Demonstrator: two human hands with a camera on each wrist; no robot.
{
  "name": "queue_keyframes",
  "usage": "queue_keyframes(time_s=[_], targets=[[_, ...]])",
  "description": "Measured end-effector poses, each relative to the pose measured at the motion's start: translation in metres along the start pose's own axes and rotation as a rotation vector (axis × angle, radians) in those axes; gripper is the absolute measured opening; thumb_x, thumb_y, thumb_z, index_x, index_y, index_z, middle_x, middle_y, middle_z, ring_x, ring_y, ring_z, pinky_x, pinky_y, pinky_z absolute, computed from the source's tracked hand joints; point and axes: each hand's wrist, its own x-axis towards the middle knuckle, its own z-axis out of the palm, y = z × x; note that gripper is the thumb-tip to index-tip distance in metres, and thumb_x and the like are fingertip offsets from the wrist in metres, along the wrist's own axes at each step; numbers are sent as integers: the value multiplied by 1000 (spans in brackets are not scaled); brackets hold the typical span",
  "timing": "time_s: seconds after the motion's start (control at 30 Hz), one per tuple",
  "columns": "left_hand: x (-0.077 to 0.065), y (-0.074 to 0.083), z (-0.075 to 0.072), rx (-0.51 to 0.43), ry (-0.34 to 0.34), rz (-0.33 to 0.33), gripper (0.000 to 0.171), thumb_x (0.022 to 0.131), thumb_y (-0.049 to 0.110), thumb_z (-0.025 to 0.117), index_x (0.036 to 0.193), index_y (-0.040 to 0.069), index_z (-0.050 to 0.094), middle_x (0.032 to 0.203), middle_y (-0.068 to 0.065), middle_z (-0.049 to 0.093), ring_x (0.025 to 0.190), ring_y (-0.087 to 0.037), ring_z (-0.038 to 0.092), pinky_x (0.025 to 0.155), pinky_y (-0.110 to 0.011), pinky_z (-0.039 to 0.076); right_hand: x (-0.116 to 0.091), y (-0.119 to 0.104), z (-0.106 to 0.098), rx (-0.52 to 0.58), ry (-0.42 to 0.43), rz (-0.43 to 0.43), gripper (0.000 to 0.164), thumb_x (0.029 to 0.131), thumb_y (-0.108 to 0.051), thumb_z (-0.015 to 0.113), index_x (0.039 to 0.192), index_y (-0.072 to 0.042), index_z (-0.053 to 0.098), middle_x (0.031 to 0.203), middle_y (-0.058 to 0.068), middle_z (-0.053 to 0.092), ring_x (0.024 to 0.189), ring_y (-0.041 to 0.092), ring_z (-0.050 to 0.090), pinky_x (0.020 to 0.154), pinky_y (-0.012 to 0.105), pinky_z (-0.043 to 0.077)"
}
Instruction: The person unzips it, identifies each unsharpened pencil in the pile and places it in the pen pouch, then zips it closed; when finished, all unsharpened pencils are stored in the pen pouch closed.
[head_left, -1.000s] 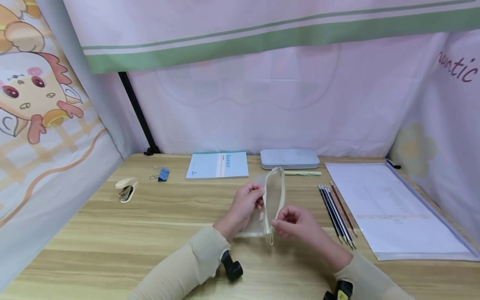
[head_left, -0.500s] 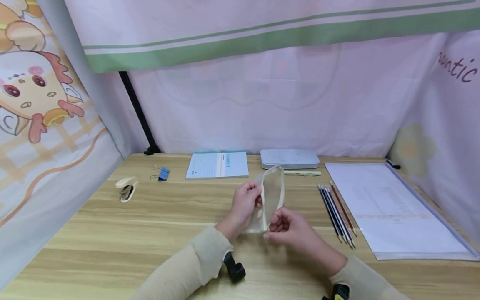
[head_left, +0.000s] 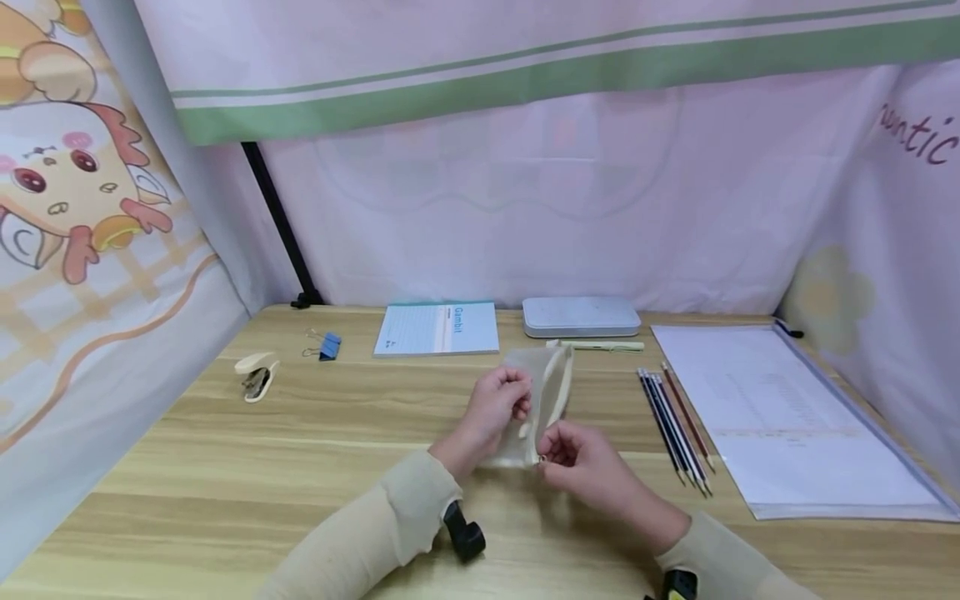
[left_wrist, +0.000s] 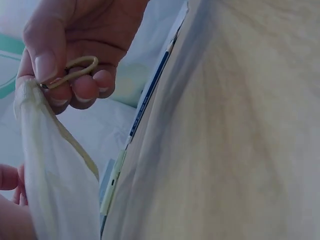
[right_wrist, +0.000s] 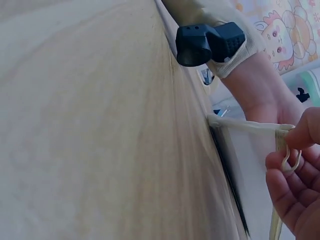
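A translucent zip pouch with a cream zipper band stands tilted over the wooden table, its mouth parted toward the right. My left hand grips its near-left side with curled fingers. At the pouch's near corner, my right hand pinches the zipper end between thumb and forefinger. A looped zip pull sticks out beside those fingertips in the left wrist view. The right wrist view shows the same pull lying against the curled fingers, with the pouch's bottom edge reaching toward the table.
Several pencils lie right of my right hand, beside a clear folder of papers. Behind are a pale green pen, a pale case and a notebook. A blue binder clip and cream stapler lie left.
The pouch's far end has dipped and its mouth looks narrower. My right hand has shifted from the pouch's right edge to the zipper end. The left hand has barely moved.
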Motion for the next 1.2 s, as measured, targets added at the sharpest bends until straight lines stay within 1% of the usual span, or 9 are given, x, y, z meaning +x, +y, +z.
queue_keyframes(time_s=[0.13, 0.23, 0.4, 0.5, 0.57, 0.7, 0.83, 1.0, 1.2], targets=[[-13, 8, -8, 130, -50, 38, 7, 88, 1, 52, 90, -6, 52, 66, -3, 49, 59, -9, 49, 52, -18, 44, 0, -2, 0, -11, 6, 31, 12, 76, -1, 67, 87, -1, 60, 77, 7, 61, 68, 8, 56, 61, 22, 51], [-30, 15, -16, 271, -82, 106, 13, 86, 2, 55, 94, -8, 54, 71, -3, 53, 63, -9, 50, 57, -19, 45, 1, -4, -1, -10, 11, 53, 12, 78, -5, 67, 88, -2, 62, 77, 6, 61, 68, 9, 56, 61, 22, 51], [-56, 21, -25, 466, -157, 177, 17, 84, 6, 61, 97, -4, 59, 89, -10, 61, 79, -12, 54, 70, -23, 48, 4, -5, -4, -14, 30, 19, 11, 80, -6, 67, 90, -2, 64, 79, 6, 63, 68, 8, 55, 60, 21, 50], [-66, 21, -25, 555, -206, 206, 22, 83, 8, 63, 103, -1, 60, 99, -11, 62, 92, -19, 56, 82, -31, 49, 5, -7, -5, -20, 55, 20, 11, 81, -5, 66, 92, -3, 65, 82, 7, 65, 69, 7, 55, 60, 21, 50], [-69, 21, -24, 596, -215, 231, 27, 81, 10, 67, 106, 1, 59, 103, -11, 62, 99, -23, 55, 89, -37, 47, 6, -7, -6, -29, 73, 25, 11, 81, -5, 66, 92, -4, 66, 84, 6, 66, 70, 7, 55, 59, 21, 50], [-69, 19, -22, 637, -187, 246, 31, 77, 13, 72, 105, 4, 60, 100, -5, 63, 98, -21, 56, 90, -40, 45, 9, -10, -6, -19, 92, -16, 13, 82, -5, 66, 94, -3, 69, 88, 8, 67, 71, 6, 55, 60, 20, 49], [-65, 16, -25, 650, -163, 229, 24, 75, 12, 74, 95, 7, 63, 91, -1, 64, 89, -15, 57, 85, -34, 48, 13, -10, -3, -9, 75, -46, 13, 82, -6, 67, 94, -4, 70, 90, 9, 68, 71, 6, 54, 60, 20, 48], [-62, 11, -31, 608, -178, 171, 11, 78, 14, 72, 86, 7, 68, 83, 0, 65, 78, -10, 55, 73, -25, 49, 17, -8, -3, 17, 37, 6, 13, 83, -7, 65, 95, -3, 69, 91, 10, 68, 73, 7, 56, 62, 20, 49], [-64, 10, -38, 547, -193, 91, 15, 78, 19, 74, 85, 6, 71, 83, -2, 67, 78, -10, 54, 70, -24, 48, 17, -7, -6, 114, 8, 112, 19, 82, -9, 66, 96, 3, 65, 82, 10, 64, 71, 10, 56, 63, 23, 50]])
